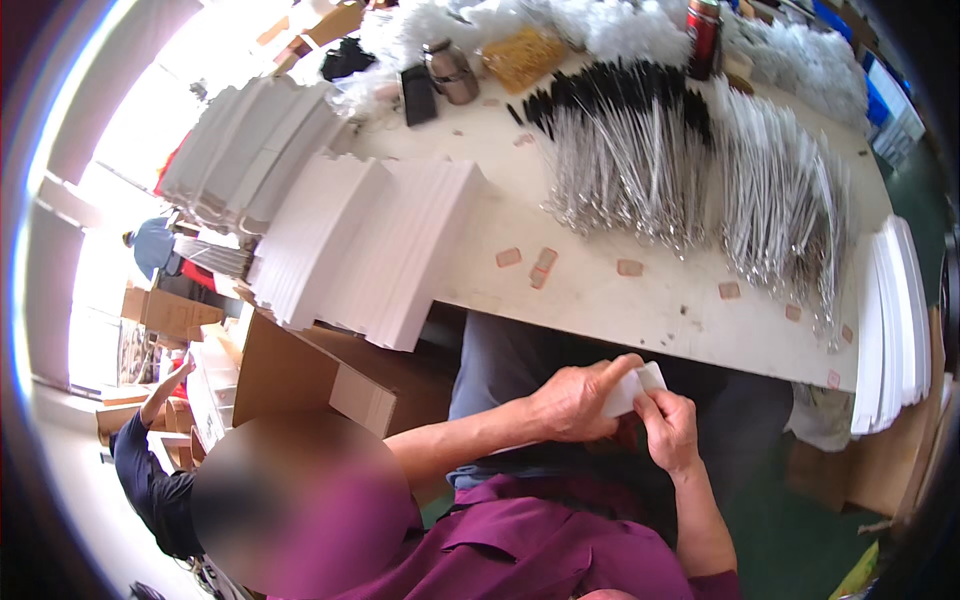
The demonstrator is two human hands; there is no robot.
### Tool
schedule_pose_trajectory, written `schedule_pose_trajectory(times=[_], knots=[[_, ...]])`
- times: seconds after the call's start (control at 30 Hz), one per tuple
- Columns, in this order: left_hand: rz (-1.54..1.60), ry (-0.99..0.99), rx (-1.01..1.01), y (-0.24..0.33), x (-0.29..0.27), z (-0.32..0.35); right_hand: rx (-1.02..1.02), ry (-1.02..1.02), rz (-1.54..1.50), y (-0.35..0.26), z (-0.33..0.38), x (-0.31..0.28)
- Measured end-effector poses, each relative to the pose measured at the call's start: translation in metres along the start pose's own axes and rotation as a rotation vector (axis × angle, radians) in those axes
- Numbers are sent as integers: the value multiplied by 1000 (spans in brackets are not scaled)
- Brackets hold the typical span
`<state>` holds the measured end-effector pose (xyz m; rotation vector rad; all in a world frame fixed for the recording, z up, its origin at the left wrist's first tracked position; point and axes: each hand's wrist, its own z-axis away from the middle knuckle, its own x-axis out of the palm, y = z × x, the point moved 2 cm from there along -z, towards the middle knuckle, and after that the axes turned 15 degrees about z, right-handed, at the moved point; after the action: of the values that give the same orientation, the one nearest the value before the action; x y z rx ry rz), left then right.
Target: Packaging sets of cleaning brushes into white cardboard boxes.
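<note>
Just past the table's near edge, over my lap, both hands are closed on a folded piece of white card (626,392). My left hand (578,402) grips its left side, thumb and fingers pressed together. At its right edge my right hand (668,428) pinches the card. My fingers cover part of the piece, so its full shape is hidden. Nearest on the tabletop (590,306) lie several small reddish-edged tabs (630,268). Beyond them are a bundle of thin wire brushes with black tips (630,150) and another bundle of pale ones (785,190).
Stacks of white flat cards (375,240) stand at the left, partly over the table edge. White strips (890,330) stand at the right edge. A steel flask (452,75), a red can (703,40) and clear plastic bags (640,35) are at the back. An open cardboard box (290,370) sits below left.
</note>
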<state>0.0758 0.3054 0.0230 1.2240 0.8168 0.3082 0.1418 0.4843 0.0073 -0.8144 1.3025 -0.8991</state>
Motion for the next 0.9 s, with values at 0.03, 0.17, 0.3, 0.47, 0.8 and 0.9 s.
schedule_pose_trajectory(times=[0.03,0.17,0.3,0.47,0.8,0.9], knots=[[4,-19,-10,-2,2,-2,-26,-2,-2,1,-1,0],[32,-46,-43,-5,-1,-2,-31,-1,-22,4,-2,5],[7,-13,-27,-2,-1,-3,-10,-22,-54,-5,-5,5],[-18,9,-25,-1,-1,-3,-41,114,-14,2,4,17],[-46,58,-57,-6,2,4,-226,315,302,-8,10,27],[-53,42,-47,-13,4,7,-238,255,312,3,8,25]])
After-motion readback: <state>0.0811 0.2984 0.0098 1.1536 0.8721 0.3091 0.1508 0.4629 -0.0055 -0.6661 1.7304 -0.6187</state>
